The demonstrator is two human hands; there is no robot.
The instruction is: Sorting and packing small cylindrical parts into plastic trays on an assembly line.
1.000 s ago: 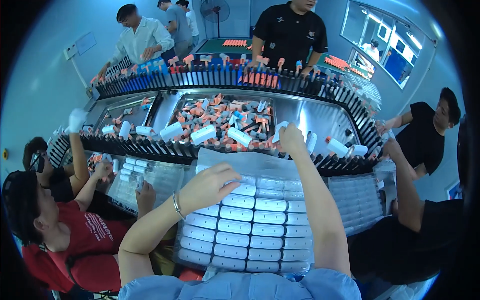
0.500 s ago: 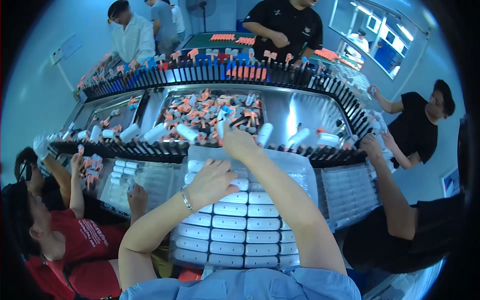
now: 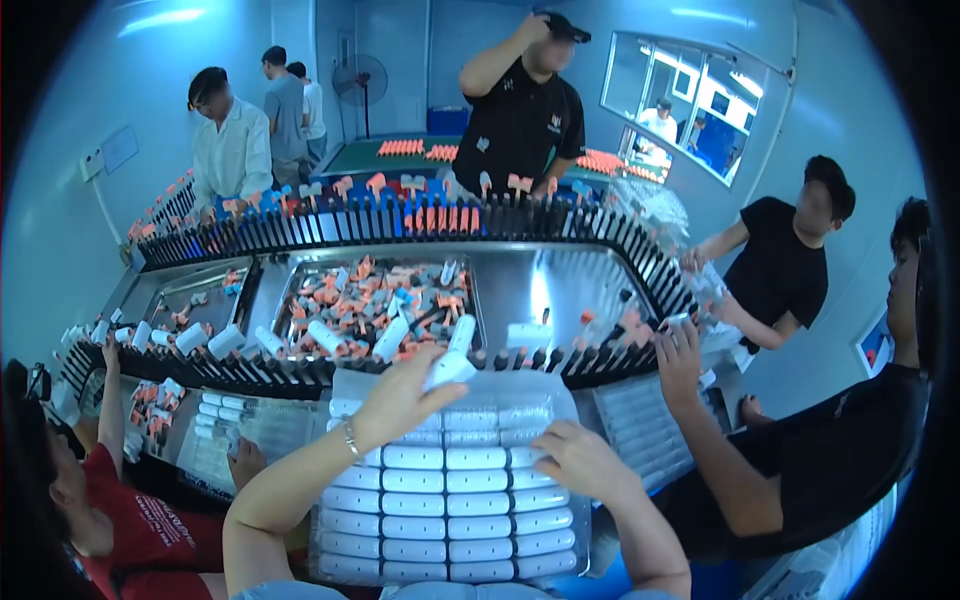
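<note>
My left hand (image 3: 402, 398), with a bracelet at the wrist, is closed on a smooth white plastic shell (image 3: 450, 371) beside the near row of black pegs. A second white piece (image 3: 462, 334) stands tilted on a peg just beyond it. My right hand (image 3: 588, 462) hovers over the right side of a clear plastic tray (image 3: 352, 384), its fingers bent and apart with nothing visible between them. Rows of white oblong shells (image 3: 476, 503) fill the tray's nearer part. Its far rows look like bare clear pockets.
A metal basin (image 3: 385, 300) holds a heap of orange and grey parts inside the loop of black pegs (image 3: 330, 226). Co-workers sit close on both sides, the left one in a red shirt (image 3: 165, 515). Clear trays (image 3: 640, 425) flank mine. More people stand across the line.
My right hand has drawn back from the pegs to the tray's right side. My left hand has moved from the tray to the pegs and holds a white shell. The view has tilted up.
</note>
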